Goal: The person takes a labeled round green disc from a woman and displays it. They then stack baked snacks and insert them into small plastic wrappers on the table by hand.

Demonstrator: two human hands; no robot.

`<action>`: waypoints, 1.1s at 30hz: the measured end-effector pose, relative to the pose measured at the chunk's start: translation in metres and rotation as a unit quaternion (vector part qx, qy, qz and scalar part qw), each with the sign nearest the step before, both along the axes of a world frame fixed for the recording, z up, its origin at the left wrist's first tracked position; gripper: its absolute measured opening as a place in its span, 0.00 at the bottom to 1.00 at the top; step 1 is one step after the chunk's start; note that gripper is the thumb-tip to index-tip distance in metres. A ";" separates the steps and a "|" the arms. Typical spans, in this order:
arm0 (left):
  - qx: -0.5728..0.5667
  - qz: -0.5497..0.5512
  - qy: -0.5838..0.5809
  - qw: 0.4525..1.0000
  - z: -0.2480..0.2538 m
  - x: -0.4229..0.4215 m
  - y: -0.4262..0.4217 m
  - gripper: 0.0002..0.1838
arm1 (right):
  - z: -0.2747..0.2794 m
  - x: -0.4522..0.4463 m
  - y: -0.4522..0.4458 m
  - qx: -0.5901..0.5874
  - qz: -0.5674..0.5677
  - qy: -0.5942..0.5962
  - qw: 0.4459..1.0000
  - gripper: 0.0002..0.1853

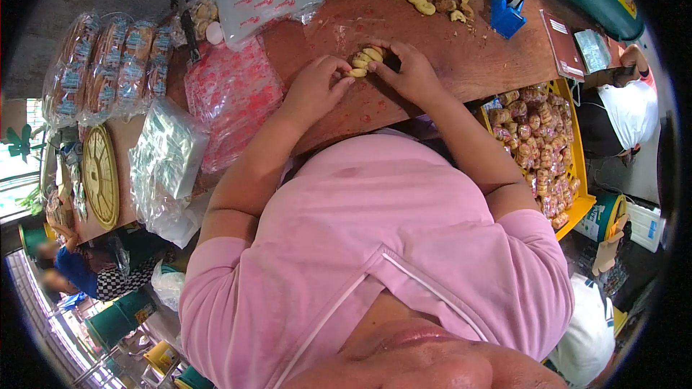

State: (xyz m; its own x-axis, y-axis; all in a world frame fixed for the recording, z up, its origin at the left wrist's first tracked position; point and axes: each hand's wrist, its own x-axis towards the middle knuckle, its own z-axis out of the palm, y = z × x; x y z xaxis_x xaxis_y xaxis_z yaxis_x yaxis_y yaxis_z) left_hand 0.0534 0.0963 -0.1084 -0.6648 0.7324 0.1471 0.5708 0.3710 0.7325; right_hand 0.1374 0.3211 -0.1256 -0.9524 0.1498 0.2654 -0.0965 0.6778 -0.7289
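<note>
A short row of yellow ring-shaped cookies (pixel 363 60) lies over the brown wooden table, between my two hands. My left hand (pixel 321 86) has its fingertips and thumb closed around the lower left end of the row. On the other side, my right hand (pixel 409 72) pinches the upper right end, its thumb against the cookies. Loose cookies (pixel 421 3) and crumbs are scattered further back on the table. A stack of clear bags with red print (pixel 234 94) lies left of my left hand.
A blue tape dispenser (pixel 508 7) stands at the back right. The yellow crate (pixel 577 137) at the right holds many packed cookies. Bagged packs (pixel 108 65) and a gold clock (pixel 101 176) are at left. Other people are at both sides.
</note>
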 end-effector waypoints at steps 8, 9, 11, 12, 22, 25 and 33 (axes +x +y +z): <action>0.054 -0.044 0.088 0.994 -0.016 -0.012 0.004 0.16 | 0.006 0.003 -0.002 0.008 -0.004 -0.003 1.000 0.24; 0.050 -0.055 0.108 0.991 -0.017 -0.012 0.004 0.17 | 0.006 0.004 -0.002 0.006 -0.004 -0.002 1.000 0.24; 0.045 -0.046 0.105 0.992 -0.012 -0.008 0.005 0.19 | 0.011 0.005 -0.003 0.000 -0.003 -0.001 1.000 0.24; 0.042 -0.040 0.104 0.993 -0.011 -0.006 0.005 0.20 | 0.010 0.005 -0.003 0.003 -0.004 0.000 1.000 0.24; 0.045 -0.073 0.128 0.988 -0.016 -0.009 0.006 0.18 | 0.015 0.005 0.000 -0.018 0.016 -0.017 1.000 0.23; 0.039 -0.077 0.123 0.989 -0.016 -0.012 0.008 0.18 | 0.010 0.003 0.001 -0.019 0.015 -0.001 1.000 0.23; 0.045 -0.126 0.097 0.986 -0.020 -0.021 0.006 0.18 | 0.001 0.003 0.004 0.004 0.007 0.012 1.000 0.22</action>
